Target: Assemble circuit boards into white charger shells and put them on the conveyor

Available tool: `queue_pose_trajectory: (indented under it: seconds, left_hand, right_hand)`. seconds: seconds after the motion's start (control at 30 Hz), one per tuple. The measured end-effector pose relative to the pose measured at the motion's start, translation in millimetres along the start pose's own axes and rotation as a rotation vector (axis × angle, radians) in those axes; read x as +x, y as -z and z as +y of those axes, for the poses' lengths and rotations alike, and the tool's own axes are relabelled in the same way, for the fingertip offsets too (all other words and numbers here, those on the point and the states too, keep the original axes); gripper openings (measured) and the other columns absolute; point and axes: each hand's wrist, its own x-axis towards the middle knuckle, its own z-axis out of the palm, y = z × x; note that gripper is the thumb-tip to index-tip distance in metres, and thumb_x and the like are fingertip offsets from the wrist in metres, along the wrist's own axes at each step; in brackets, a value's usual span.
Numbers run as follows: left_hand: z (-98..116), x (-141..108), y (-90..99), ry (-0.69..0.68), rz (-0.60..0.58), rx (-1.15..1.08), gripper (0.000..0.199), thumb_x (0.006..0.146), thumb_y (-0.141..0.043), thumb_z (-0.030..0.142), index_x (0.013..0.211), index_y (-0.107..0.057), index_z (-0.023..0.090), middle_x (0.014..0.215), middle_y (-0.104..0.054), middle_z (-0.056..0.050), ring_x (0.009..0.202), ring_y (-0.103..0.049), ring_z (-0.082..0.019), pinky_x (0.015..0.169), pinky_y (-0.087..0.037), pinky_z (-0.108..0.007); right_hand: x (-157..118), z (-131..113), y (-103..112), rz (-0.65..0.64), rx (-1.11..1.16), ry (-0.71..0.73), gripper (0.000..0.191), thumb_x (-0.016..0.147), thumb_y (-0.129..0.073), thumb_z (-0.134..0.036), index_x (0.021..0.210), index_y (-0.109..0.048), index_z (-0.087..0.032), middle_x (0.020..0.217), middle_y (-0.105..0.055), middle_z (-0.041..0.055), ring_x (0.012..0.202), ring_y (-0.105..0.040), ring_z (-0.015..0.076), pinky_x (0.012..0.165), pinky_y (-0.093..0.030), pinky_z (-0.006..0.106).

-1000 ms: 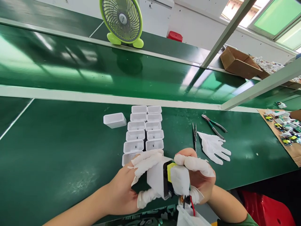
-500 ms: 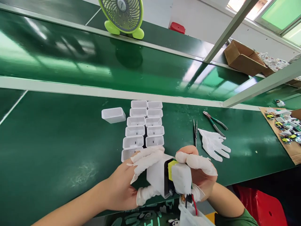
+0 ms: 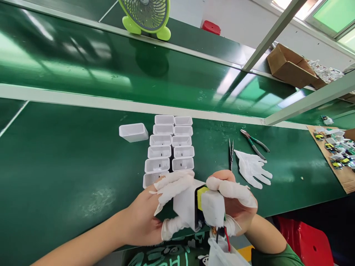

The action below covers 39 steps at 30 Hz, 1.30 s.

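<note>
My left hand, with white finger covers, grips a white plastic case between its fingers and thumb. In my right hand, also with finger covers, is a circuit assembly with a yellow part, a white block and red and black wires. The assembly sits at the open right end of the case, partly inside it. Beyond my hands, several open white cases stand in two columns on the green table.
A lone white case lies left of the columns. Tweezers, pliers and a white glove lie on the right. Circuit assemblies rest on cardboard at far right. A green fan stands behind.
The circuit assembly has shifted slightly left, closer into the case. Both hands keep their hold, and the view has tilted a little.
</note>
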Motion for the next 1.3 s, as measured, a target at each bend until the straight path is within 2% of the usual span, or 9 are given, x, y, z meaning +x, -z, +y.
queue_pose_trajectory:
  seconds: [0.4,0.5,0.57,0.63,0.77,0.87,0.97,1.13,1.3]
  left_hand:
    - [0,-4,-2.1,-0.016,-0.038,-0.112,0.056,0.098,-0.051,0.029,0.15,-0.033,0.015,0.125,-0.065,-0.021,0.122,-0.063,-0.03,0.099,-0.058,-0.043]
    - [6,-3,-4.4,-0.007,-0.069,-0.301,0.061,0.098,-0.052,0.03,0.153,-0.025,0.025,0.121,-0.067,-0.015,0.114,-0.068,-0.028,0.089,-0.063,-0.038]
    - [10,-3,-7.4,0.007,-0.135,-0.421,0.069,0.098,-0.054,0.03,0.156,-0.016,0.027,0.119,-0.067,-0.014,0.108,-0.07,-0.028,0.085,-0.064,-0.038]
    - [13,-4,-11.2,0.022,-0.211,-0.482,0.075,0.095,-0.057,0.03,0.156,-0.013,0.025,0.117,-0.067,-0.015,0.104,-0.071,-0.028,0.088,-0.062,-0.042]
    - [16,-9,-15.4,-0.05,-0.308,-0.303,0.076,0.089,-0.063,0.033,0.154,-0.023,0.025,0.117,-0.067,-0.012,0.1,-0.07,-0.024,0.084,-0.062,-0.034]
    - [17,-13,-15.7,-0.079,-0.194,-0.07,0.074,0.091,-0.064,0.042,0.152,-0.026,0.022,0.127,-0.063,-0.016,0.114,-0.065,-0.028,0.093,-0.059,-0.038]
    - [16,-15,-18.6,-0.069,-0.092,0.027,0.071,0.094,-0.06,0.046,0.151,-0.029,0.018,0.13,-0.06,-0.019,0.122,-0.06,-0.029,0.101,-0.054,-0.042]
    - [14,-17,-30.8,-0.134,-0.033,0.209,0.053,0.092,-0.065,0.039,0.135,-0.051,0.012,0.11,-0.069,-0.017,0.107,-0.063,-0.028,0.089,-0.055,-0.04]
    - [11,-21,-37.3,-0.236,0.044,0.341,0.011,0.09,-0.064,0.023,0.096,-0.066,0.014,0.106,-0.069,-0.018,0.107,-0.062,-0.034,0.079,-0.052,-0.045]
  right_hand:
    - [13,-11,8,-0.122,-0.266,0.171,0.079,0.083,-0.077,-0.044,0.148,-0.042,-0.016,0.128,-0.063,0.0164,0.116,-0.061,0.0296,0.096,-0.055,0.044]
    - [29,-22,15,-0.349,-0.19,0.06,0.079,0.088,-0.07,-0.048,0.15,-0.034,-0.016,0.123,-0.063,0.0155,0.105,-0.064,0.0238,0.088,-0.058,0.036]
    - [35,-30,19,-0.543,-0.192,0.032,0.059,0.097,-0.057,-0.045,0.146,-0.039,-0.018,0.105,-0.068,0.0108,0.095,-0.064,0.02,0.085,-0.057,0.032]
    - [32,-39,23,-0.623,-0.233,0.086,0.044,0.103,-0.046,-0.038,0.142,-0.045,-0.017,0.088,-0.069,0.0075,0.086,-0.064,0.0185,0.086,-0.055,0.031]
    - [-11,-54,25,-0.436,-0.387,0.062,0.033,0.102,-0.047,-0.034,0.131,-0.055,-0.019,0.078,-0.069,0.0046,0.072,-0.06,0.018,0.079,-0.055,0.031]
    - [-52,-54,19,-0.164,-0.571,-0.161,0.031,0.095,-0.06,-0.032,0.125,-0.059,-0.021,0.082,-0.069,0.0052,0.076,-0.062,0.0191,0.071,-0.056,0.03]
    - [-78,-44,7,-0.019,-0.653,-0.282,0.038,0.091,-0.065,-0.029,0.128,-0.057,-0.024,0.09,-0.069,0.0057,0.08,-0.065,0.0197,0.068,-0.056,0.028]
    - [-87,-32,-14,0.038,-0.635,-0.332,0.044,0.091,-0.067,-0.033,0.132,-0.053,-0.025,0.089,-0.066,0.0052,0.081,-0.065,0.0205,0.066,-0.056,0.028]
    - [-85,-26,-26,-0.017,-0.614,-0.261,0.041,0.093,-0.06,-0.028,0.134,-0.052,-0.024,0.085,-0.064,0.0048,0.08,-0.061,0.0214,0.068,-0.056,0.031]
